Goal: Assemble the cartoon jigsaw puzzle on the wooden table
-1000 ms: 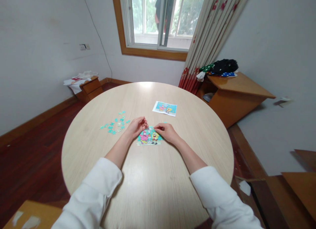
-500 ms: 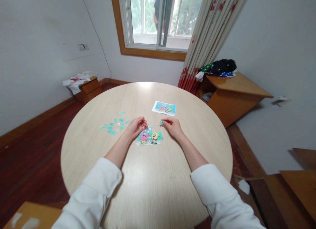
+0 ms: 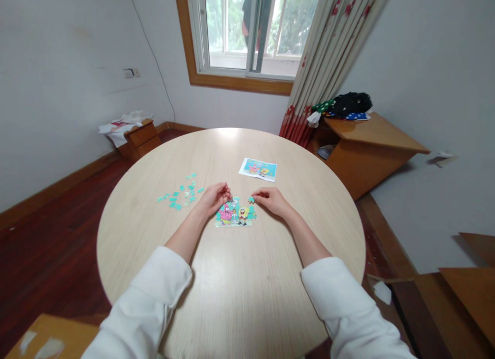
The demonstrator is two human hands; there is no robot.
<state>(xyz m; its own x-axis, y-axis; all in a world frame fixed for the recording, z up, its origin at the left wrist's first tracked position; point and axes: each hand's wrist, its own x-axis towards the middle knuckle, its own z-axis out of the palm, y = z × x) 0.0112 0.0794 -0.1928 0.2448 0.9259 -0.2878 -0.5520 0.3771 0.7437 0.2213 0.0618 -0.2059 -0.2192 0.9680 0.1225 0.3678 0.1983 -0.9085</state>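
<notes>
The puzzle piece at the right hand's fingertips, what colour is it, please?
The puzzle piece is mainly turquoise in the head view.

loose puzzle pieces (image 3: 175, 194) too small for detail

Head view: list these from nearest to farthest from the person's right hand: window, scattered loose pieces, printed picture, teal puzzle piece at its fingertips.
From the right hand:
1. Teal puzzle piece: at the fingertips.
2. Printed picture: just beyond the hand on the table.
3. Loose pieces: across the table, left of the left hand.
4. Window: in the far wall.
</notes>
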